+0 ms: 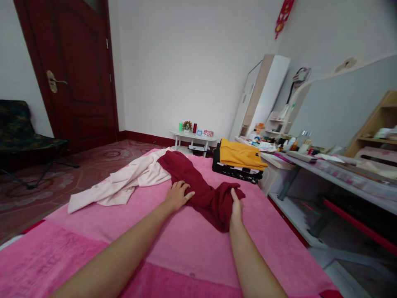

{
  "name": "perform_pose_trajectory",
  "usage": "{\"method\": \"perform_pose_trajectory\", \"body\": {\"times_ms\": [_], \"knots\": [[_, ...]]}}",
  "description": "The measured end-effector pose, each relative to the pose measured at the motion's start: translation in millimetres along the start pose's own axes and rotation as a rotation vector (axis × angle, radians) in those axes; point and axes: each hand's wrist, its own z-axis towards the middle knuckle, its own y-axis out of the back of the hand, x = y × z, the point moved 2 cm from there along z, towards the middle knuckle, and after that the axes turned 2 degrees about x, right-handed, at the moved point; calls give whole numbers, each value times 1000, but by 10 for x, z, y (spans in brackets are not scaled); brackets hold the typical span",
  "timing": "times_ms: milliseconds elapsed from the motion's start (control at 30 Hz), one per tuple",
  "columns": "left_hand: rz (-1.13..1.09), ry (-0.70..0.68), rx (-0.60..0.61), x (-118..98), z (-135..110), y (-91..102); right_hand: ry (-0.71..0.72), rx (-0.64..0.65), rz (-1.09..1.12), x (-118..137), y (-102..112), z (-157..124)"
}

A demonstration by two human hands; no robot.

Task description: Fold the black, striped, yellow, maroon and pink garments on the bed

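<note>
A crumpled maroon garment (198, 182) lies across the middle of the bed, bunched up at its right end. My left hand (179, 195) rests on its near left edge, palm down, with the thumb spread away from the fingers. At the bunched end, my right hand (236, 205) grips the cloth; part of its fingers is hidden in the folds. A pale pink long-sleeved garment (145, 171) is spread loosely to the left, its right end meeting the maroon one.
A pink bedspread (192, 248) covers the bed. Folded clothes, a yellow garment (240, 154) on top, are stacked at its far right corner. A cluttered dressing table (335, 174) stands to the right. Beyond the bed is a small white table (194, 135). A folding chair (27, 140) is at left.
</note>
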Motion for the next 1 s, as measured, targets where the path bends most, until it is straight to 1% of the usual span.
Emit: {"method": "perform_pose_trajectory", "body": {"times_ms": [33,67,100,167,200,233,267,300,367,400,433,467,500,567,600,633,667,733,767,833,933,1000], "knots": [[-1,-12,-35,1,-25,-8,4,-55,-38,-6,3,-9],[-11,-22,-65,-9,-39,-1,53,-126,-115,19,18,-27],[-38,-32,-88,-23,-43,14,151,-212,-221,76,35,-57],[-119,-64,-125,-48,-40,50,455,-370,-473,252,37,-166],[-158,-78,-139,-52,-37,66,617,-398,-589,341,6,-240],[-191,-88,-149,-51,-36,77,751,-368,-680,410,-47,-318],[-215,-94,-159,-45,-36,83,853,-284,-759,452,-118,-394],[-230,-97,-169,-37,-37,86,917,-156,-838,462,-203,-464],[-253,-100,-190,-19,-41,84,959,136,-1001,393,-374,-578],[-267,-101,-201,-11,-43,82,951,255,-1074,330,-443,-617],[-280,-101,-212,-2,-43,81,930,336,-1131,262,-495,-640],[-294,-100,-222,6,-43,81,899,382,-1166,200,-527,-648],[-307,-99,-232,13,-41,82,864,402,-1175,151,-545,-646],[-331,-93,-251,28,-37,85,793,424,-1124,100,-548,-621],[-340,-89,-259,35,-36,85,751,426,-1066,96,-538,-599],[-346,-86,-264,40,-34,83,694,401,-974,106,-517,-568],[-350,-84,-266,45,-35,79,628,343,-858,124,-483,-524],[-355,-81,-265,50,-40,68,496,164,-622,163,-373,-398],[-353,-79,-262,51,-46,63,447,63,-524,179,-298,-317],[-324,-77,-244,47,-62,54,396,-125,-388,202,-114,-130],[-204,-121,-143,14,-85,43,326,-375,-228,205,197,138],[-117,-169,-65,-25,-102,43,276,-489,-134,189,356,251]]}}
